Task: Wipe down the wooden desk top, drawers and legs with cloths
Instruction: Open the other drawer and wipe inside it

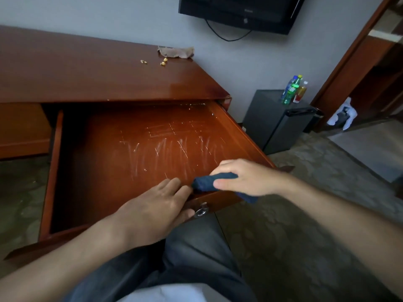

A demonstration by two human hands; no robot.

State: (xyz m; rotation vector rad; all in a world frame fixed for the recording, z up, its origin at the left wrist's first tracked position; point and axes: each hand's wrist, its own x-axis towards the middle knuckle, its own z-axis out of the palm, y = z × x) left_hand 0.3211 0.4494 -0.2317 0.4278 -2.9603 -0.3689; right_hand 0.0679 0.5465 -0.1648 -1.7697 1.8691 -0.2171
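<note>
The reddish wooden desk [91,75] has its wide drawer [139,153] pulled far out, its scratched bottom bare. My right hand [246,177] grips a rolled dark blue cloth [214,182] at the drawer's front right corner, on the front rail. My left hand [157,212] holds the drawer's front edge, fingers over the rail inside and thumb on the outer face beside a metal lock [201,211]. A brownish cloth [176,52] lies crumpled at the desk top's far right.
Small gold crumbs [163,62] lie on the desk top near the brown cloth. A black mini fridge [277,118] with bottles [292,90] stands right of the desk. A wall TV [239,12] hangs above. Patterned carpet [305,214] covers the floor; a doorway opens at right.
</note>
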